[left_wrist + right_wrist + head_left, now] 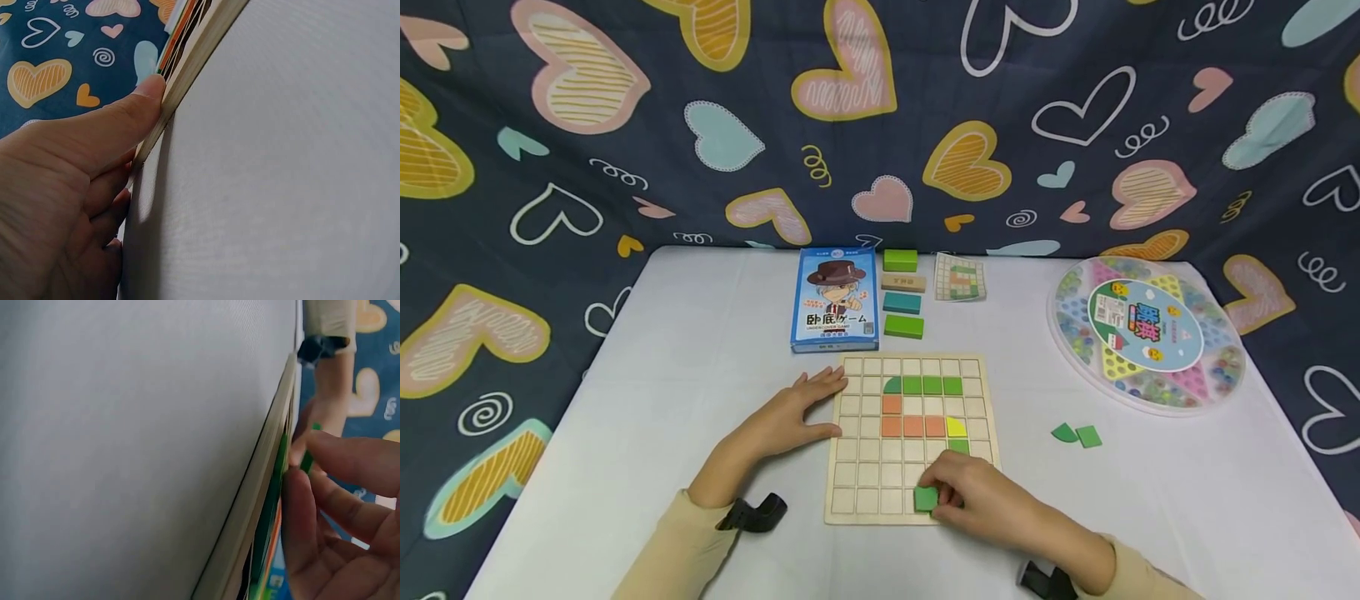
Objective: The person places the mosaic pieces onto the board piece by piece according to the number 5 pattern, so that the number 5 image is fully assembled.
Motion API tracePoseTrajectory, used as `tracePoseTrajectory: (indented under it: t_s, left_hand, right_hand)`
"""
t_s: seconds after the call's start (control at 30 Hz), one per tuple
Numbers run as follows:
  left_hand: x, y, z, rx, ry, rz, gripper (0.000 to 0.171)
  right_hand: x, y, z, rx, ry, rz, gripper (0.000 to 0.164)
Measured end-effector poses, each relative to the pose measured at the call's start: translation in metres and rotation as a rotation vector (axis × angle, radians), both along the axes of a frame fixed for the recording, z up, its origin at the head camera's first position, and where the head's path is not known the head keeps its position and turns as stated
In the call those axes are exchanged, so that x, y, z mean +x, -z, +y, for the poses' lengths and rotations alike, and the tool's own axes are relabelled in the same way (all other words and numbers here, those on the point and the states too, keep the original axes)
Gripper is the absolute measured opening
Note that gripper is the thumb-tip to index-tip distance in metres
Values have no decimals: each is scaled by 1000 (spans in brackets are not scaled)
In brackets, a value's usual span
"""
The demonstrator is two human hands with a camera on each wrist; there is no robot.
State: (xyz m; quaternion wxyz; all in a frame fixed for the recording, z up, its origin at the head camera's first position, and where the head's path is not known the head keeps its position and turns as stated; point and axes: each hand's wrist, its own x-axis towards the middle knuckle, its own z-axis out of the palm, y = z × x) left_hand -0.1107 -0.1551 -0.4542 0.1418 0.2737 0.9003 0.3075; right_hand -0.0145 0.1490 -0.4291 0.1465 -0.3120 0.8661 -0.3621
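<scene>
A wooden grid board (865, 475) lies on the white table, with green tiles (932, 385), orange tiles (913, 426) and a yellow curved tile (957, 427) in its cells. My right hand (988, 504) pinches a green square tile (926, 499) over the board's near rows. In the right wrist view this tile (310, 450) appears edge-on between thumb and finger, raised off the board. At the board's left edge rests my left hand (778, 425), fingers extended; the left wrist view has its thumb (122, 125) against the wooden rim.
Right of the board lie a green curved piece (1064, 432) and a green square piece (1087, 436). Behind it stand a blue card-game box (835, 300), several small blocks (903, 326) and a printed pattern card (960, 277). A round case of marbles (1146, 333) sits at the far right.
</scene>
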Motion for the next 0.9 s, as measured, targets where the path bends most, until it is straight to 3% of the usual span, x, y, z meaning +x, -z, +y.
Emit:
tracePoseTrajectory:
  t_s: [0.37, 0.67, 0.9]
  left_hand:
    - [0, 0, 0, 7, 5, 10, 74]
    - [0, 0, -1, 5, -3, 7, 74]
    - [0, 1, 0, 11, -7, 3, 75]
  right_hand:
    - [1, 7, -10, 105, -35, 165, 22]
    - [0, 6, -10, 114, -33, 132, 30]
    - [0, 0, 12, 62, 40, 135, 39]
